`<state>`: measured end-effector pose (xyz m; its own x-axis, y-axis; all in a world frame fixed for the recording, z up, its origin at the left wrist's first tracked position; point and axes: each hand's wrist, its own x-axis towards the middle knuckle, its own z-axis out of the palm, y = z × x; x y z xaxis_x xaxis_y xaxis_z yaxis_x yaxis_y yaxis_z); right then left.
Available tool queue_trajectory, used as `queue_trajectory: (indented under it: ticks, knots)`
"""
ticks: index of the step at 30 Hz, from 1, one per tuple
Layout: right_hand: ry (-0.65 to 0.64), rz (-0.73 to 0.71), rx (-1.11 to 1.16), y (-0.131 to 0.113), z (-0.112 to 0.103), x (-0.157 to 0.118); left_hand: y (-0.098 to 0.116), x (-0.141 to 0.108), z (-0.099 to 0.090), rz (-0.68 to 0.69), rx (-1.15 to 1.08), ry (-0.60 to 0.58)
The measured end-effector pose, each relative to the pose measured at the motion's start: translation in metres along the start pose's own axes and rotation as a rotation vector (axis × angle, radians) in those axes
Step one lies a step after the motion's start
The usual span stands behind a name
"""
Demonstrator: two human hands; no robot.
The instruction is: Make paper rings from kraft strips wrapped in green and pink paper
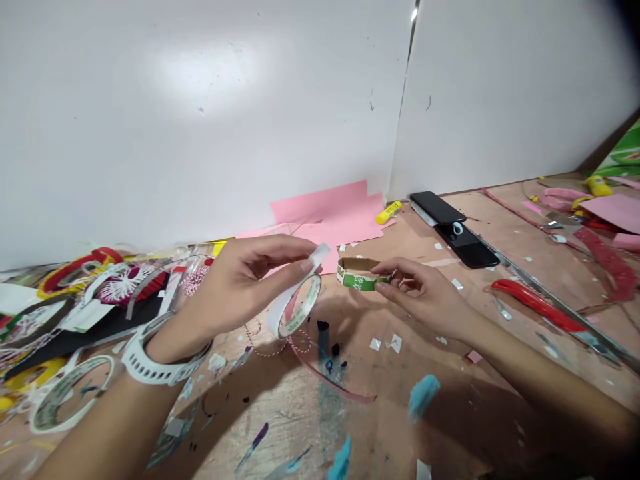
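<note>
My left hand point(265, 273) pinches the loose end of a roll of white tape point(295, 310), which hangs on its edge below my fingers. A pale strip sticks up past my thumb. To the right, my right hand point(417, 287) grips a small ring of folded cardboard point(357, 277), green and white outside and brown inside, between thumb and fingers. The tape and the cardboard ring are apart. Red-and-white twine point(260, 340) and a thin pink strip point(340, 390) lie on the table beneath the tape roll.
Pink paper point(325, 213) and a yellow glue stick point(389, 213) lie by the white wall. At right are two phones point(437, 208), a red box cutter point(537, 305) and a metal ruler point(565, 313). Another tape roll point(45, 407) and craft scraps crowd the left.
</note>
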<state>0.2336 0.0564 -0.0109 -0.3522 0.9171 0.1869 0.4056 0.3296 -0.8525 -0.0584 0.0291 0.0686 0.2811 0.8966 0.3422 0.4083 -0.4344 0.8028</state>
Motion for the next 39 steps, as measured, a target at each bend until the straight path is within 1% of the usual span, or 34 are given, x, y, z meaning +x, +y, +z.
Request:
queue_trajectory:
  ticks: [2,4,9,12,15,17,20,25,30,33,37,39]
  knots:
    - [0.002,0.005,-0.024,0.001,0.000,0.000,0.000,0.000,0.003,0.007,0.002,0.015]
    - [-0.008,0.009,-0.055,0.000,0.000,-0.001,0.000,-0.001,0.004,0.034,0.020,-0.012]
    - [-0.041,0.017,-0.080,-0.005,0.003,-0.005,0.003,-0.004,0.004,0.147,0.067,-0.187]
    - [-0.083,0.024,-0.002,-0.008,0.008,-0.009,0.005,-0.003,0.009,0.116,0.091,-0.274]
    - [-0.075,0.063,0.133,-0.011,0.015,-0.013,0.005,-0.001,0.021,0.052,0.156,-0.318]
    - [-0.069,0.097,0.185,-0.013,0.021,-0.015,0.004,-0.001,0.029,0.012,0.226,-0.324]
    - [-0.091,0.135,0.177,-0.015,0.027,-0.020,0.002,-0.005,0.039,-0.035,0.312,-0.325]
    - [-0.112,0.131,0.131,-0.016,0.034,-0.023,0.001,-0.012,0.050,-0.068,0.380,-0.361]
    - [-0.121,0.132,0.143,-0.017,0.039,-0.024,0.002,-0.014,0.056,-0.023,0.441,-0.346]
    - [-0.116,0.126,0.157,-0.016,0.040,-0.024,0.001,-0.015,0.057,-0.033,0.451,-0.330]
    - [-0.096,0.121,0.171,-0.013,0.040,-0.025,-0.004,-0.014,0.059,-0.045,0.414,-0.305]
    - [-0.098,0.117,0.165,-0.013,0.041,-0.026,-0.005,-0.013,0.060,-0.047,0.392,-0.314]
